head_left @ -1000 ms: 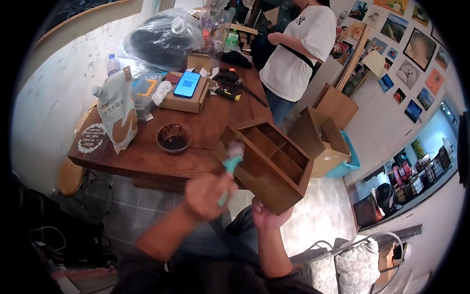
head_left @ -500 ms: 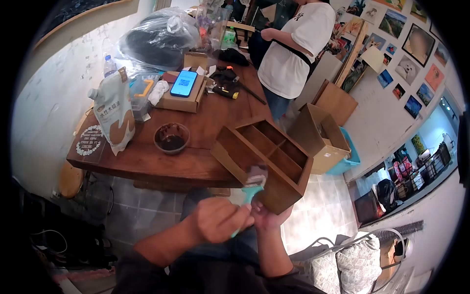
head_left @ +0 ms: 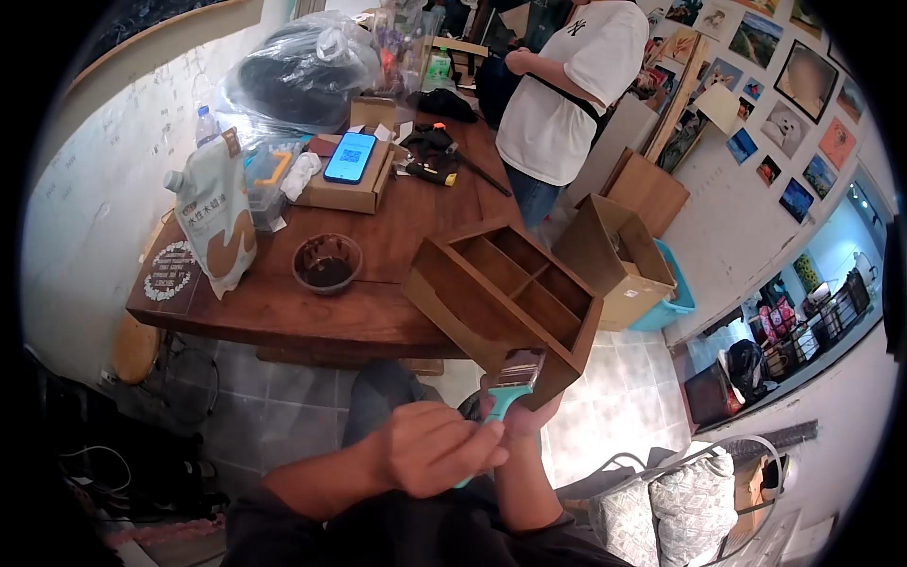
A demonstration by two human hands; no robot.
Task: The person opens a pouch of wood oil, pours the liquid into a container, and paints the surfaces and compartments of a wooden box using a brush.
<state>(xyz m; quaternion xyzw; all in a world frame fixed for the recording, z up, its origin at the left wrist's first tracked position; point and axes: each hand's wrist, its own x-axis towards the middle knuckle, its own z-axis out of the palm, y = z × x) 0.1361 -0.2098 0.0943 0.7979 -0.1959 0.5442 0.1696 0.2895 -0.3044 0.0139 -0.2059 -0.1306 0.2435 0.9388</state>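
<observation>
Brush lowered, bristles perhaps touching, compartmented wooden box

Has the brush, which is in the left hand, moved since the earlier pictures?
Yes. Judged against the bowl on the table, the brush has moved away, rightward and nearer the person wearing the camera.

Shows a pale, marked left wall and a right wall hung with pictures. Has a grey tiled floor, brightly lit right of the reddish-brown wooden counter, dim at lower left. Includes a round stool by the counter's left end and, far right, a wall opening or mirror, unclear which.
</observation>
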